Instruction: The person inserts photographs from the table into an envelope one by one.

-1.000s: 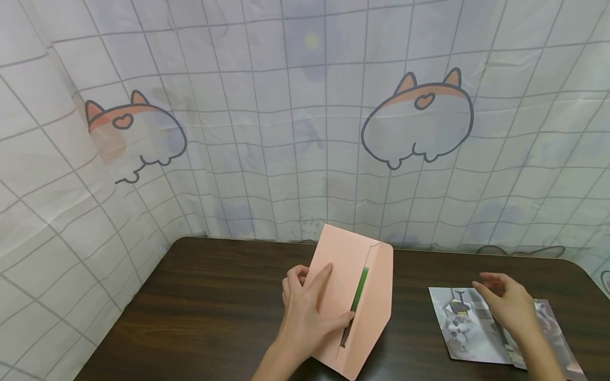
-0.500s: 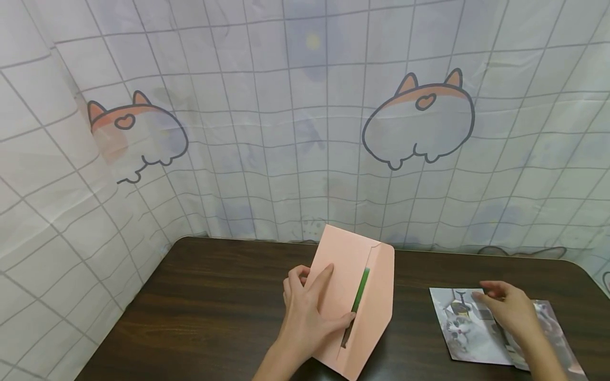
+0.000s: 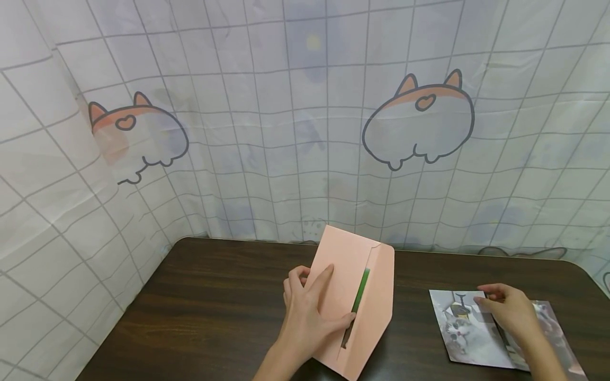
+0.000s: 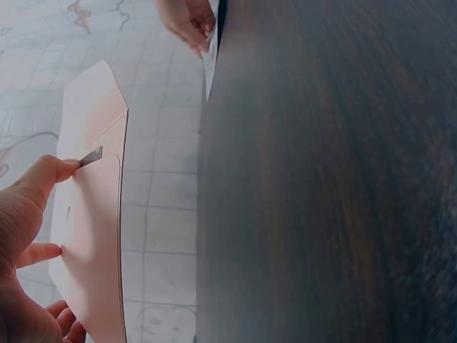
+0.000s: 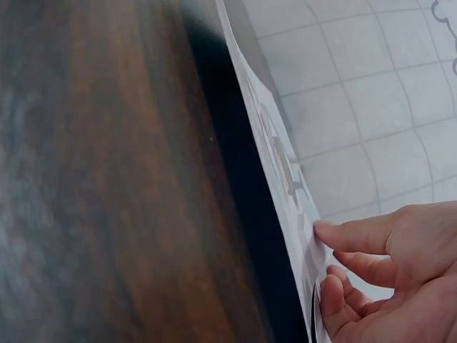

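My left hand [image 3: 305, 320] grips a pink paper envelope [image 3: 345, 254], tilted up over the table with its pointed flap folded out to the right. A green-and-dark strip [image 3: 360, 291] shows in the envelope's opening, beside my left thumb. In the left wrist view, that thumb lies at a dark corner in the opening. To the right, my right hand [image 3: 514, 312] pinches the edge of a grey picture card [image 3: 476, 341] printed with a cat. The right wrist view shows the card [image 5: 275, 171] standing off the table above a dark shadow. A second picture card [image 3: 548, 317] lies partly under it.
The dark wood-grain table [image 3: 200, 296] stretches left of the envelope and between it and the cards. Behind it hangs a pale checked curtain [image 3: 267, 137] with corgi prints, which meets the table's back edge.
My right hand has come down a little, and its fingers now hold the card's edge. The cat card has shifted slightly toward me. My left hand and the envelope have hardly moved.
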Demonstrator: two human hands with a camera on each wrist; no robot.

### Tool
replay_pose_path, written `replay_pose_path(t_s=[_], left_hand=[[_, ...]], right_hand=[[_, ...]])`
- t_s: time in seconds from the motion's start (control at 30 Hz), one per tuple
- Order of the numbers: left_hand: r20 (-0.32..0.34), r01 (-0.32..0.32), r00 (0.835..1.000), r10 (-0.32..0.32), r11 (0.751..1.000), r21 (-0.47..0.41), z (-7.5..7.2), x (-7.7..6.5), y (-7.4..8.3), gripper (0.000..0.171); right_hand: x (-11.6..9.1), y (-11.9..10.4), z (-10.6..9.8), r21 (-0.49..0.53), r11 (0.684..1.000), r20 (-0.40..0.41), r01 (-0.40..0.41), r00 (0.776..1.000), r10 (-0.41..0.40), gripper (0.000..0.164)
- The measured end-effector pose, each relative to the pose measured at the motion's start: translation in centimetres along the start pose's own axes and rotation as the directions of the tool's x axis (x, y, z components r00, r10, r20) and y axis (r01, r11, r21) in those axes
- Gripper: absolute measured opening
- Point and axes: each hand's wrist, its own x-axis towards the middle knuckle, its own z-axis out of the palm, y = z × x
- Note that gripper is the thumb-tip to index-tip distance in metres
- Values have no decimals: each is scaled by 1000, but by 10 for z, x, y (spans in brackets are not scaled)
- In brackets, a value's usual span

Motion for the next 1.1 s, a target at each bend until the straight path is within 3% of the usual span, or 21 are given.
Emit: replay_pose_path(t_s=[0.3, 0.77, 1.1], left_hand=[[9, 1, 1000, -1, 1000, 12, 0, 0, -1, 84], [27, 10, 1000, -10, 1000, -8, -3, 1, 5, 84], [16, -7, 1000, 7, 1000, -4, -5, 1, 5, 85]], right_hand=[[-6, -5, -2, 56, 998, -72, 5, 997, -1, 35], [-9, -15, -19, 83, 995, 9, 50, 999, -51, 32], [-11, -34, -20, 121, 990, -2, 70, 998, -70, 30]])
